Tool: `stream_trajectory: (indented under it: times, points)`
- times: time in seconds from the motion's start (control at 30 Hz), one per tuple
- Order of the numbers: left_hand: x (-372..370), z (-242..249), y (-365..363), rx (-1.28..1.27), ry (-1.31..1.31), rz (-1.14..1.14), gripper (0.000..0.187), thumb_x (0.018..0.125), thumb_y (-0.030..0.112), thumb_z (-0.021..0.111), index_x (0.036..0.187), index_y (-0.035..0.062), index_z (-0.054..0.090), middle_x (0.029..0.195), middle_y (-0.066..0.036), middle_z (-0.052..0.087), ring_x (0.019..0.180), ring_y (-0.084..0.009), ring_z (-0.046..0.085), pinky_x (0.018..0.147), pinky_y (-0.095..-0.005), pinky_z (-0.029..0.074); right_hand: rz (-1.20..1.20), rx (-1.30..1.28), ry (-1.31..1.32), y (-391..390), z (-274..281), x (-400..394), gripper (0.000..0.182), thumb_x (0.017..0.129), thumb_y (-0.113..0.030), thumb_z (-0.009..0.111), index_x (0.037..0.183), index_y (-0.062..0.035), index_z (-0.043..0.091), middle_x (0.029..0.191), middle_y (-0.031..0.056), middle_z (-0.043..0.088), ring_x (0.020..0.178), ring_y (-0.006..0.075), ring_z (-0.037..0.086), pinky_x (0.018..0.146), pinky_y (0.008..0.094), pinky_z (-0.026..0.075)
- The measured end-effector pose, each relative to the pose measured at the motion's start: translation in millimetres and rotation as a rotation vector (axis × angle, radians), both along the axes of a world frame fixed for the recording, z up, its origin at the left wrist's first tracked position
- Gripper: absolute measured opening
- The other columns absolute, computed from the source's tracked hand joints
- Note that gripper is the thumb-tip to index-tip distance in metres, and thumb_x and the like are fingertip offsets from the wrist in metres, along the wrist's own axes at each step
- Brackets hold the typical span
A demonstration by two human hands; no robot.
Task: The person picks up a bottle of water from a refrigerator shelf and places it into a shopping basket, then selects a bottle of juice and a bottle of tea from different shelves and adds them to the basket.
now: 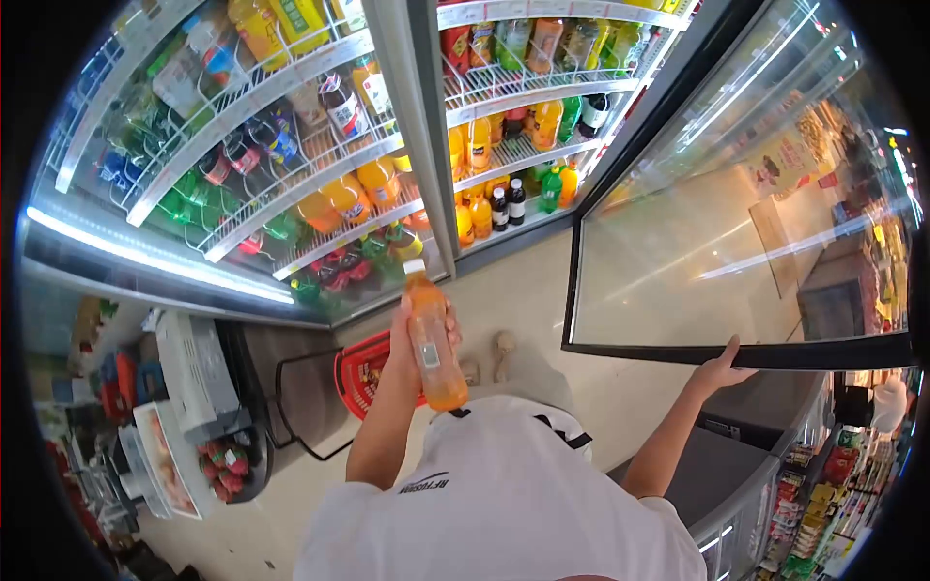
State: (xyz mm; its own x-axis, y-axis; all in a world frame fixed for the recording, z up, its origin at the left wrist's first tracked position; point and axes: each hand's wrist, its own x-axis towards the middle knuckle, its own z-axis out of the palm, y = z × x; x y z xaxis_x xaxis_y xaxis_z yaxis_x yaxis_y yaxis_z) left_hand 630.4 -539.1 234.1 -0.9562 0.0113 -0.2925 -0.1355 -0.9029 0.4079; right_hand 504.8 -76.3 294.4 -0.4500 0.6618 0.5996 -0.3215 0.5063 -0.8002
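Lit drink shelves [542,94] stand exposed beside the open glass door [678,261], whose edge the right hand [719,371] grips, seemingly to stop it closing, while the left hand [399,329] wraps around an orange-drink bottle [441,334] near the red basket [353,360].

Two dark bottles [517,205] near front edge of right-hand bottom shelf [533,222]; green bottle [551,191] beside them. Remotely, I log red basket [346,385] on floor [523,300].

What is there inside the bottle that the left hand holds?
Orange liquid shows through the bottle; whatever its pale label and the left hand cover cannot be seen.
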Motion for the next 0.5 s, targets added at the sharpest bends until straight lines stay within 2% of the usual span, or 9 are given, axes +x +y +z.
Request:
stream_trajectory:
  times: [0.13,0.17,0.2,0.27,0.4,0.5]
  points:
    - [-8,-6,9,-0.107,-0.060,-0.062,0.062,0.081,0.062,0.059,0.106,0.0053,0.056,0.079,-0.011,0.059,0.068,-0.0226,0.059,0.061,-0.0334,0.049,-0.027,-0.062,0.017,31,-24,-11,0.047,0.088,-0.004,0.068,0.127,0.0113,0.047,0.125,0.0200,0.055,0.110,0.0266,0.056,0.097,0.0376,0.045]
    - [-13,-6,12,-0.150,-0.074,-0.049,0.061,0.081,0.061,0.059,0.106,0.0056,0.056,0.080,-0.012,0.060,0.070,-0.0231,0.061,0.061,-0.0335,0.050,-0.112,0.013,-0.061,39,-24,-10,0.042,0.088,-0.004,0.067,0.124,0.0109,0.050,0.123,0.0191,0.056,0.110,0.0262,0.056,0.096,0.0366,0.046]
    - [-18,-6,14,-0.190,-0.091,-0.034,0.060,0.081,0.060,0.059,0.106,0.0058,0.056,0.082,-0.012,0.061,0.071,-0.0236,0.062,0.060,-0.0335,0.051,-0.104,-0.027,-0.046,39,-18,-13,0.041,0.088,-0.003,0.065,0.123,0.0107,0.051,0.120,0.0180,0.056,0.106,0.0252,0.056,0.093,0.0354,0.046]
    - [-29,-11,16,-0.225,-0.082,-0.058,0.059,0.082,0.060,0.059,0.108,0.0065,0.055,0.082,-0.012,0.061,0.071,-0.0232,0.062,0.062,-0.0340,0.051,-0.071,0.064,0.009,70,-29,-21,0.042,0.087,-0.002,0.063,0.124,0.0107,0.051,0.116,0.0158,0.057,0.101,0.0239,0.056,0.091,0.0347,0.046]
    - [-78,-4,36,-0.289,-0.129,-0.005,0.056,0.084,0.057,0.059,0.108,0.0071,0.055,0.082,-0.011,0.062,0.071,-0.0222,0.062,0.063,-0.0341,0.051,0.036,-0.016,0.000,135,-48,-37,0.046,0.084,0.001,0.058,0.128,0.0112,0.049,0.119,0.0141,0.057,0.107,0.0232,0.055,0.096,0.0344,0.044]
    - [-120,-11,60,-0.320,-0.187,-0.018,0.054,0.084,0.055,0.060,0.108,0.0066,0.057,0.082,-0.010,0.063,0.071,-0.0229,0.063,0.063,-0.0347,0.052,0.072,-0.129,0.055,157,-38,-49,0.051,0.085,-0.002,0.057,0.132,0.0116,0.045,0.121,0.0139,0.056,0.115,0.0230,0.052,0.105,0.0368,0.036]
